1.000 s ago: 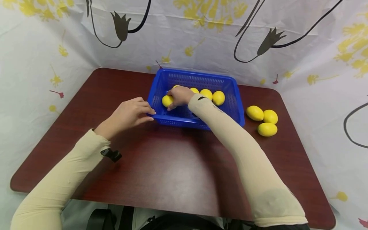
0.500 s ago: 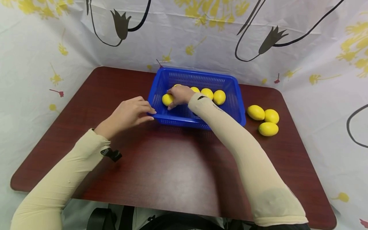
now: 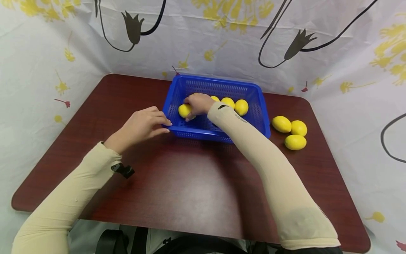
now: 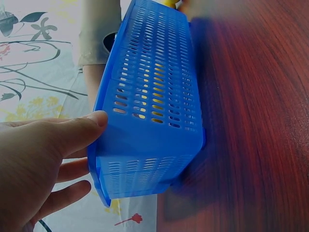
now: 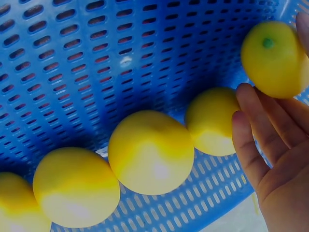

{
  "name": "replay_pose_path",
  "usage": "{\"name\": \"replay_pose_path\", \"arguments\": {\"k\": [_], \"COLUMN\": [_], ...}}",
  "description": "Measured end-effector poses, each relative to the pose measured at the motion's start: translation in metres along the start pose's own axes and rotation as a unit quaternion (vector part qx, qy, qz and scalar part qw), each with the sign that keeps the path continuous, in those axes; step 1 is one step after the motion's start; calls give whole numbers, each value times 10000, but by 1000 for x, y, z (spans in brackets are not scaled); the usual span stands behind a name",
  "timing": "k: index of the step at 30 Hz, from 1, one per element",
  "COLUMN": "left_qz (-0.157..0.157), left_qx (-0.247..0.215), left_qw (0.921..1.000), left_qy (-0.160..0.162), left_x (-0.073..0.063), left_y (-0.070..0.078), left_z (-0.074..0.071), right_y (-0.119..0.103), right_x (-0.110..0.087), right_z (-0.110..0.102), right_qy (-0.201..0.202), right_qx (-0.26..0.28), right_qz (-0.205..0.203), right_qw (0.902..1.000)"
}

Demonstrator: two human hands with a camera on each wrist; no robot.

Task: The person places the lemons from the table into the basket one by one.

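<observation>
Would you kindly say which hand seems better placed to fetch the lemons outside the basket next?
Probably the right hand, once free of its lemon: the three lemons lie right of the basket, on that hand's side; the left hand grips the basket's left end.

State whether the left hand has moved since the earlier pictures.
No: against the table, the left hand stays put at the near left corner of the blue basket.

Blue basket (image 3: 204, 134): slotted, upright, desk's (image 3: 196, 183) twelve o'clock
Held lemon (image 5: 275, 60): yellow, green-tipped, basket's nine o'clock
Outside lemons (image 3: 298, 128): three, past three o'clock
</observation>
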State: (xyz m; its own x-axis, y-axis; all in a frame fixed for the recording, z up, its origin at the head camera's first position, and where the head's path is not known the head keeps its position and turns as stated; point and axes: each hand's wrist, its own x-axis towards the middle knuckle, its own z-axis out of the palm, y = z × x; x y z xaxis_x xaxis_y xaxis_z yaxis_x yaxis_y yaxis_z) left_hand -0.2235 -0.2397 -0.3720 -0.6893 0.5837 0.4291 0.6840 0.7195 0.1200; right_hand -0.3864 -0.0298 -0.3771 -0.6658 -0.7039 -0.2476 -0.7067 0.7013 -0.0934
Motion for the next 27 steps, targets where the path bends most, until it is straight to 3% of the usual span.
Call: {"name": "replay_pose_path", "arguments": {"k": [14,27], "left_qz": [5,-4], "left_qx": [58,63], "left_qw": [10000,9999], "left_qy": [-43,-98], "left_x": [0,1], "left_y": [2,0], "left_z": [-1,-1], "right_y": [-3,0], "right_x": [-10,-31], "right_z": [-21,-76], "right_qy": [78,116], "right_qx": [146,225], "right_qz": [-97,-49], "right_qw": [9998,9997]}}
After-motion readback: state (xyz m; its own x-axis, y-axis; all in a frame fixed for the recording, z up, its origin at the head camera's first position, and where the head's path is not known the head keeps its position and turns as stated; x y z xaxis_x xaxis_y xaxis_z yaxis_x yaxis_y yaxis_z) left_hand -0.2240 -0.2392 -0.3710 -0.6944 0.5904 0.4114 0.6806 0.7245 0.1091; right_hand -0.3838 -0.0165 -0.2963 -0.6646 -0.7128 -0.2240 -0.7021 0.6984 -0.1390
